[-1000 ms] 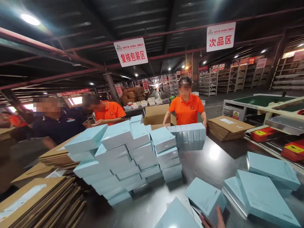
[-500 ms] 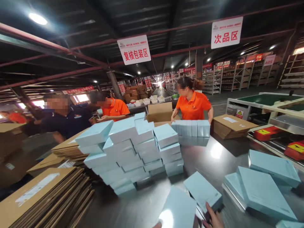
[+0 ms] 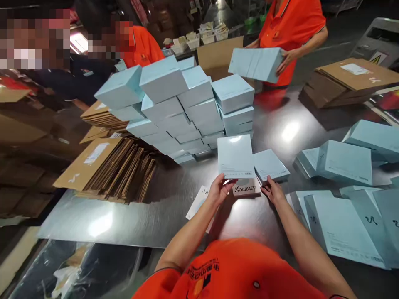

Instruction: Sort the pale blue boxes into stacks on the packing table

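A stack of boxes (image 3: 187, 108) stands behind the held box (image 3: 235, 157), flattened cartons (image 3: 109, 170) to its left.

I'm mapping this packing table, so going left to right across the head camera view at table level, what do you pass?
Flattened cardboard cartons → tall stack of pale blue boxes → left hand holding an upright blue box → right hand by a flat blue box → loose blue boxes.

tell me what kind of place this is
Probably a warehouse packing station: stacked pale blue flat boxes on a steel table, piles of flattened brown cardboard cartons, and co-workers in orange shirts.
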Tool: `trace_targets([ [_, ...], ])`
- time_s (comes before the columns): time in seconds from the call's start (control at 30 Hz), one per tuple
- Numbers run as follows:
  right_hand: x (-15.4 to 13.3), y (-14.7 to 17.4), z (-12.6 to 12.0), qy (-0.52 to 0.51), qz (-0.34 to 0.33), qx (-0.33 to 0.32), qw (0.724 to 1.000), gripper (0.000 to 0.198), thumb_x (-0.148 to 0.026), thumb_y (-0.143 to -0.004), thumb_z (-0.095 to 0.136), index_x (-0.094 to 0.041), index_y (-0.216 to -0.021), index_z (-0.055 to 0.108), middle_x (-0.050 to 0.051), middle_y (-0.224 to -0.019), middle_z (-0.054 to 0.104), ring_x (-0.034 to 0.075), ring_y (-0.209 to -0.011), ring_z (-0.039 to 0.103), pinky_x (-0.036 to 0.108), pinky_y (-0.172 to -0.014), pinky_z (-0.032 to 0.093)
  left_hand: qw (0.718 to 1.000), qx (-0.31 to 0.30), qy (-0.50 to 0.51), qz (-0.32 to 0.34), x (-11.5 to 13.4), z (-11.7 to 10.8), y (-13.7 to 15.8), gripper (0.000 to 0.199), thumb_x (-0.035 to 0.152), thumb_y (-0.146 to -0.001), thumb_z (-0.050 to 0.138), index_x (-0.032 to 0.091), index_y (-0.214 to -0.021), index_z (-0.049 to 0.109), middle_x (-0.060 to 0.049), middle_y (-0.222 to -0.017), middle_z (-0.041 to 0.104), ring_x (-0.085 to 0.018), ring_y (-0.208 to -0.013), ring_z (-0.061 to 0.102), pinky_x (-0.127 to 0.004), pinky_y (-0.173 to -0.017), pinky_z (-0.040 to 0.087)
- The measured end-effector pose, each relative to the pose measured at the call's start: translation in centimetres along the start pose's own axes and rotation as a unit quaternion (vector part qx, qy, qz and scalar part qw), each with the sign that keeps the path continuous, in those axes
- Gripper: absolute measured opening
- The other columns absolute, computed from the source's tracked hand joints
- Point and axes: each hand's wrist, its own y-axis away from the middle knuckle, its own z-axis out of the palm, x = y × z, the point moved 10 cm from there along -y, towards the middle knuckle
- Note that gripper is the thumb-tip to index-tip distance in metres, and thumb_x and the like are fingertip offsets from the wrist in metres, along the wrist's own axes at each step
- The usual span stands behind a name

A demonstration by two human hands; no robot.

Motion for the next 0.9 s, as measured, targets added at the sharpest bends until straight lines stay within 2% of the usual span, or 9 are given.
trace_targets([
  [0.1,0.0,0.7,0.1,-0.028,0.022,0.012,0.999,0.037,-0.034,-0.077,0.083,-0.025,-0.100,0.056,0.002,-0.105,0.067,0.016,-0.090,0.066,0.034,-0.078,0.065,1.000,0.002,0.003,0.002,0.2,-0.4,0.3,0.023,0.025,-0.083,0.076,0.012,-0.101,0.072,-0.011,-0.102,0.077,-0.027,-0.098,0.074,-0.048,-0.112,0.054],
  [0.27,-0.2,1.6,0.6,-0.051,0.050,0.019,0.997,0.027,-0.023,-0.078,0.080,-0.022,-0.094,0.058,0.001,-0.096,0.067,0.014,-0.080,0.063,0.029,-0.068,0.065,1.000,0.011,-0.013,0.011,0.4,-1.2,0.2,0.024,0.025,-0.079,0.083,0.014,-0.097,0.071,-0.012,-0.104,0.076,-0.029,-0.107,0.074,-0.047,-0.109,0.055],
  [0.37,-0.5,2.1,1.0,-0.057,0.054,0.016,0.997,0.027,-0.019,-0.077,0.079,-0.023,-0.091,0.056,-0.001,-0.093,0.068,0.014,-0.080,0.064,0.027,-0.065,0.065,0.999,0.008,-0.020,0.023,0.6,-1.3,0.2,0.027,0.025,-0.076,0.086,0.016,-0.096,0.071,-0.011,-0.109,0.076,-0.030,-0.113,0.072,-0.044,-0.106,0.057],
  [0.5,-0.6,2.6,1.2,-0.061,0.052,0.015,0.997,0.032,-0.017,-0.070,0.082,-0.023,-0.089,0.056,-0.003,-0.089,0.067,0.013,-0.077,0.064,0.025,-0.059,0.064,1.000,-0.003,-0.012,0.028,0.3,-1.5,0.1,0.031,0.025,-0.073,0.088,0.015,-0.098,0.072,-0.010,-0.109,0.077,-0.029,-0.110,0.073,-0.041,-0.101,0.060],
  [0.6,-0.3,2.8,1.1,-0.068,0.047,0.009,0.997,0.040,-0.021,-0.061,0.088,-0.022,-0.085,0.056,-0.003,-0.089,0.067,0.013,-0.078,0.063,0.025,-0.060,0.064,1.000,0.010,0.005,0.020,-0.3,-2.5,0.0,0.026,0.025,-0.077,0.085,0.015,-0.098,0.072,-0.010,-0.105,0.077,-0.028,-0.109,0.073,-0.039,-0.100,0.061],
  [0.73,0.3,2.6,0.7,-0.085,0.036,-0.009,0.996,0.049,-0.025,-0.052,0.093,-0.021,-0.080,0.054,-0.003,-0.087,0.067,0.012,-0.077,0.062,0.027,-0.064,0.064,0.999,0.039,0.021,-0.008,-0.8,-4.2,0.1,0.028,0.022,-0.086,0.076,0.017,-0.113,0.071,-0.008,-0.102,0.078,-0.024,-0.103,0.076,-0.035,-0.096,0.063],
  [0.83,0.8,2.1,0.2,-0.093,0.029,-0.011,0.995,0.053,-0.025,-0.048,0.095,-0.021,-0.082,0.054,-0.004,-0.085,0.066,0.012,-0.077,0.061,0.028,-0.065,0.064,0.997,0.067,0.023,-0.012,-0.4,-5.3,0.3,0.030,0.020,-0.092,0.069,0.017,-0.122,0.069,-0.008,-0.100,0.079,-0.022,-0.099,0.076,-0.033,-0.095,0.064],
  [0.9,1.1,1.8,0.1,-0.093,0.025,-0.013,0.995,0.054,-0.026,-0.049,0.095,-0.022,-0.085,0.054,-0.004,-0.088,0.067,0.013,-0.078,0.062,0.028,-0.066,0.064,0.996,0.080,0.022,-0.009,-0.2,-5.6,0.5,0.027,0.018,-0.094,0.066,0.016,-0.121,0.069,-0.008,-0.100,0.079,-0.021,-0.099,0.076,-0.034,-0.096,0.064],
])
